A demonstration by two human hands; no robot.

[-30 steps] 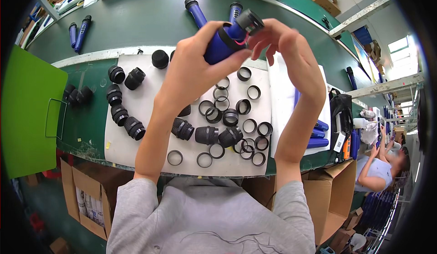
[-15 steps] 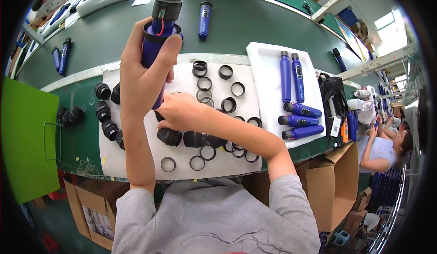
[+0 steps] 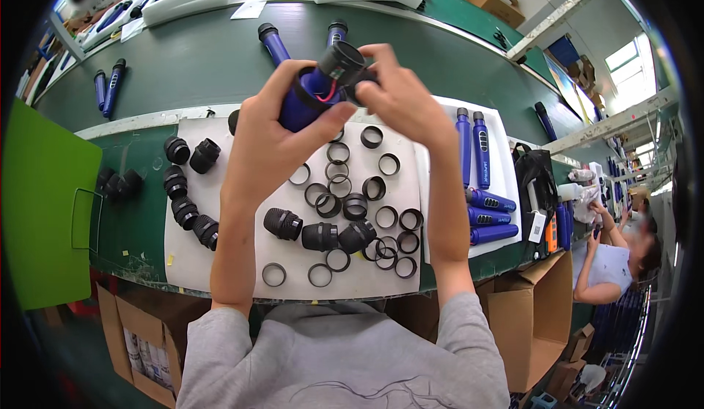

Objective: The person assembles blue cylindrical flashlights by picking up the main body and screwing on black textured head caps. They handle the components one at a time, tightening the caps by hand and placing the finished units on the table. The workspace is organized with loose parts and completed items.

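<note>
My left hand [image 3: 275,130] is wrapped round a blue microphone body [image 3: 301,107], raised above the bench and tilted to the right. From its upper end stands a dark cylindrical capsule [image 3: 342,60], with a red wire [image 3: 330,92] showing below it. Close beside the capsule, my right hand [image 3: 403,94] pinches a small black part [image 3: 359,84]; it is blurred and partly hidden, so its kind is unclear. Below the hands, on a white sheet [image 3: 220,262], lie black ribbed microphone heads [image 3: 283,223] and many loose black rings [image 3: 371,137].
A white foam tray [image 3: 440,167] with several blue microphones [image 3: 481,149] stands at the right, beside a black bag [image 3: 524,182]. More microphones [image 3: 273,42] lie on the green surface beyond. A green panel [image 3: 51,211] is at the left; cardboard boxes [image 3: 532,321] stand below the bench.
The microphone body has moved right and lower in the picture and leans more. My right hand has risen from the sheet to beside the capsule, a black part now in its fingers.
</note>
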